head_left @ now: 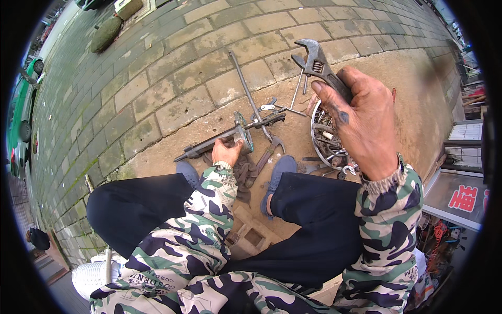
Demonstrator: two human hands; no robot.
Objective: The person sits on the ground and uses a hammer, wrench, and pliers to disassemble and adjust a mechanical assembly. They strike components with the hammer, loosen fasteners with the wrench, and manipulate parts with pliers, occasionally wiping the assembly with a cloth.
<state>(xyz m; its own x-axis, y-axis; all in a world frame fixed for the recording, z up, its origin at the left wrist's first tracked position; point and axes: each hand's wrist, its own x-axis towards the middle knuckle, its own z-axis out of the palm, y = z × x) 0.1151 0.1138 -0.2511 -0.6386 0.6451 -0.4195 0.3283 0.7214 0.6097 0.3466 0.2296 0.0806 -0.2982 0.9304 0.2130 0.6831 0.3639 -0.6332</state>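
High at the right, my right hand [366, 120] grips a dark adjustable wrench [317, 64], jaws upward. My left hand [226, 153] is closed around a metal mechanical part with a round flange [242, 129] and long dark shaft [191, 153], low over the ground. A long steel bar [240, 76] crosses beside the part. A hammer [276, 143] with a worn handle lies just right of it, and a dark crumpled rag [243, 172] is under my left hand. Right of these, a round metal bowl [315, 133] holds many small tools and parts, partly behind my right arm.
Loose rods [295, 94] and small tools surround the bowl on sandy concrete, bordered by brick paving [172, 78]. A stone [105, 34] and a green car [21, 115] are at the left. A white bucket [86, 280] stands lower left, a signboard [452, 196] and clutter at the right.
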